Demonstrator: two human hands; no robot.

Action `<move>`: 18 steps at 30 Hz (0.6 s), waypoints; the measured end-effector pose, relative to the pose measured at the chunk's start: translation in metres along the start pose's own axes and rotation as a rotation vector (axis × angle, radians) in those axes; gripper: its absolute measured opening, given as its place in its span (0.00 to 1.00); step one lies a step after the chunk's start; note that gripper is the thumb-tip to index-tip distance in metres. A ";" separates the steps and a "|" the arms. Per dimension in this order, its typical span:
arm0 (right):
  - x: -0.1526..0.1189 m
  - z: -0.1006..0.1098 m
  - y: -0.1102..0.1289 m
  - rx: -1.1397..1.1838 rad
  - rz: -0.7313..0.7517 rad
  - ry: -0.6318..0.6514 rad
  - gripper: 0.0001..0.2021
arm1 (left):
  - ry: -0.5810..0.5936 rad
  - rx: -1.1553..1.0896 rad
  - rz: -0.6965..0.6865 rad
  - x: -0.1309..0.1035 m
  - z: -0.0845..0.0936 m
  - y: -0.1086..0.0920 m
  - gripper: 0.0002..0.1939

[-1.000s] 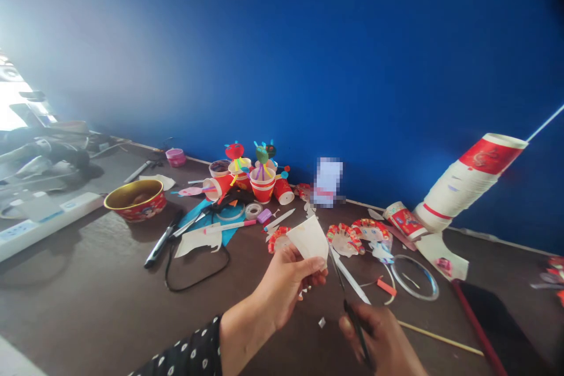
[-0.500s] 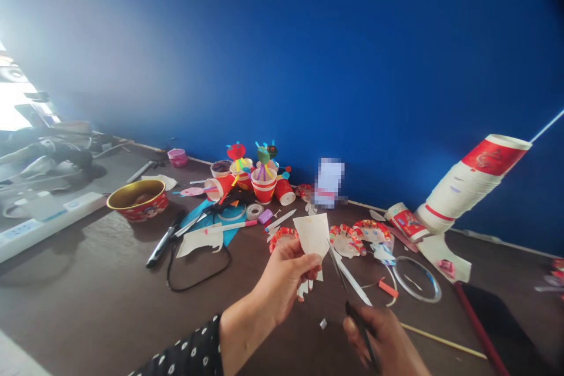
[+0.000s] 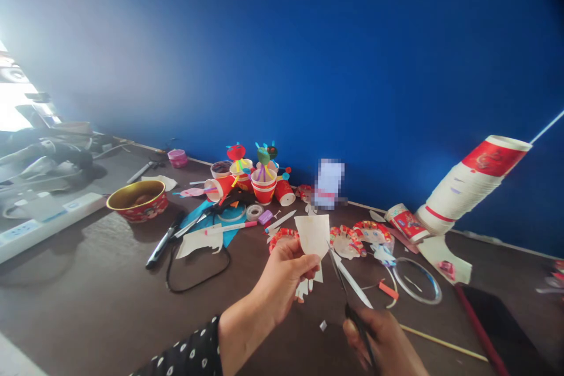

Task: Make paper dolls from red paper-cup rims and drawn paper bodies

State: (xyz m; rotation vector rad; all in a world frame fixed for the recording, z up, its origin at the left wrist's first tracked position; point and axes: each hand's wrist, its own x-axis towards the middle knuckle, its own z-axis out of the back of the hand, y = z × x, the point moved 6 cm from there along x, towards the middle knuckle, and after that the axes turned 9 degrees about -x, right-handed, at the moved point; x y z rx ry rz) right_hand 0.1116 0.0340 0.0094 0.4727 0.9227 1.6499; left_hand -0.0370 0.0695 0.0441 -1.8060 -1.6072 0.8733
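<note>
The pale matt paper cut-out (image 3: 312, 235) looked thin and smooth. Just right of it, the slim scissors (image 3: 348, 288) showed glossy metal blades. Left of it, the gold-lined round bowl (image 3: 137, 200) gleamed.

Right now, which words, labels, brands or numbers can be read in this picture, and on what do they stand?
None can be read.
Stack of paper cups: red band with a pale print, too blurred.
Fallen cup: red print, too small.
Gold bowl: red patterned side, illegible.
White card at the wall: pixelated.
</note>
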 end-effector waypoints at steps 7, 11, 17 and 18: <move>0.008 -0.006 -0.005 0.054 0.019 0.055 0.26 | -0.002 -0.001 0.050 -0.002 0.000 0.008 0.06; 0.010 -0.011 -0.011 0.066 -0.007 0.059 0.25 | 0.006 0.002 0.067 -0.002 0.001 0.012 0.06; 0.001 0.000 -0.002 0.052 0.006 0.005 0.24 | 0.033 -0.020 0.041 -0.002 -0.002 0.010 0.04; -0.001 0.004 0.002 0.046 0.022 -0.009 0.23 | 0.033 -0.029 0.032 -0.002 -0.003 0.009 0.04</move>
